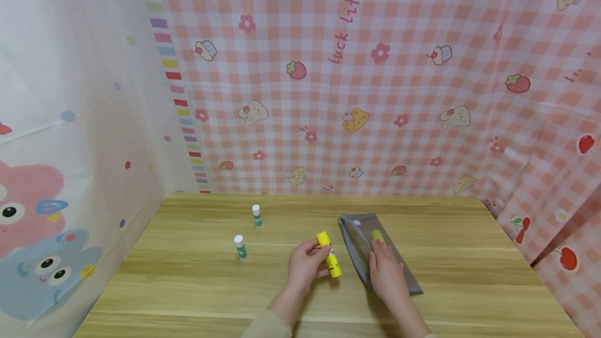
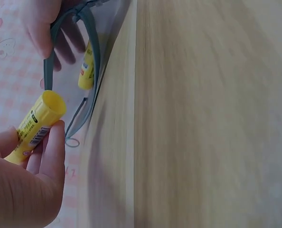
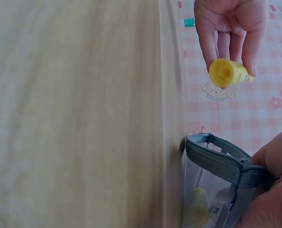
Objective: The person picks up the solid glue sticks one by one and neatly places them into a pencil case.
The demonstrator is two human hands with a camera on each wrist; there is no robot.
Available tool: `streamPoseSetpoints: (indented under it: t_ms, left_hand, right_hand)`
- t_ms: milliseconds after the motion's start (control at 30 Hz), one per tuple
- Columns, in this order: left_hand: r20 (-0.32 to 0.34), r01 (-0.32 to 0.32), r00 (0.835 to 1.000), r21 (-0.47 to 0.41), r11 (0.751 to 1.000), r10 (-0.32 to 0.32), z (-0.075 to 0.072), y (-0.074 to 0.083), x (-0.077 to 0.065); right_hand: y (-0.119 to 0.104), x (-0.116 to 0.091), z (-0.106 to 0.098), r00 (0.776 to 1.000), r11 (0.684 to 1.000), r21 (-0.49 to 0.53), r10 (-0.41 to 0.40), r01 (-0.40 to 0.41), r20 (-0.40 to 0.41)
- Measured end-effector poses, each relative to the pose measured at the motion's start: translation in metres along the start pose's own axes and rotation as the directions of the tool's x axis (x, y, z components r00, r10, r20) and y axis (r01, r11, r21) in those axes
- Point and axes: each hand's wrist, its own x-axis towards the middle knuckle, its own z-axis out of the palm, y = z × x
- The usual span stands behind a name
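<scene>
A yellow glue stick [image 1: 331,255] is pinched between the thumb and fingers of my left hand [image 1: 304,264], just left of a grey mesh zipper pouch [image 1: 399,260]. My right hand [image 1: 387,271] grips the pouch by its edge, and in the right wrist view the pouch's mouth [image 3: 221,147] gapes. Inside the pouch lies another yellow glue stick [image 2: 87,69], seen through the opening in the left wrist view and blurred behind the mesh in the right wrist view. The right fingertips are partly hidden by the pouch.
Two white-capped green glue sticks stand on the wooden table [image 1: 188,286] at the left: a nearer one [image 1: 241,248] and a farther one [image 1: 257,217]. A pink checked cloth [image 1: 319,93] hangs behind the table, with a white patterned cloth [image 1: 94,134] at the left.
</scene>
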Motion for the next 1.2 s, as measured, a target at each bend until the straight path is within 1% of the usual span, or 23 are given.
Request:
streamPoseSetpoints:
  t_ms: [67,233,400,600,833,1000,1100,1200]
  left_hand:
    - [-0.018,0.021,1.000,0.012,1.000,-0.020,0.005,0.001,0.000]
    - [-0.051,0.047,0.998,0.023,0.999,-0.046,0.017,0.002,0.000]
    - [-0.052,0.058,0.997,0.023,0.998,-0.057,0.025,-0.002,0.003]
    - [-0.064,0.077,0.995,0.022,0.997,-0.075,0.036,-0.005,0.004]
    - [-0.078,0.089,0.993,0.007,0.996,-0.088,0.048,-0.011,0.009]
    - [-0.080,0.099,0.992,0.014,0.995,-0.097,0.055,-0.012,0.009]
    - [-0.081,0.115,0.990,0.015,0.993,-0.114,0.059,-0.014,0.009]
    - [-0.086,0.129,0.988,0.037,0.991,-0.125,0.063,-0.016,0.011]
  right_hand:
    - [0.001,0.000,0.001,1.000,1.000,0.004,-0.004,0.004,-0.004]
    - [0.003,0.000,0.002,1.000,1.000,0.010,-0.013,0.014,-0.015]
    - [0.003,0.000,0.002,1.000,1.000,0.007,-0.022,0.022,-0.019]
    - [0.002,0.000,0.001,1.000,1.000,0.011,-0.015,0.015,-0.017]
    - [0.003,0.000,0.002,1.000,1.000,0.013,-0.008,0.008,-0.009]
    - [0.002,0.000,0.002,1.000,1.000,0.010,-0.001,0.001,-0.005]
    - [0.002,0.001,0.001,1.000,1.000,0.009,0.003,-0.003,-0.001]
    - [0.002,0.001,0.001,1.000,1.000,0.005,0.008,-0.008,0.007]
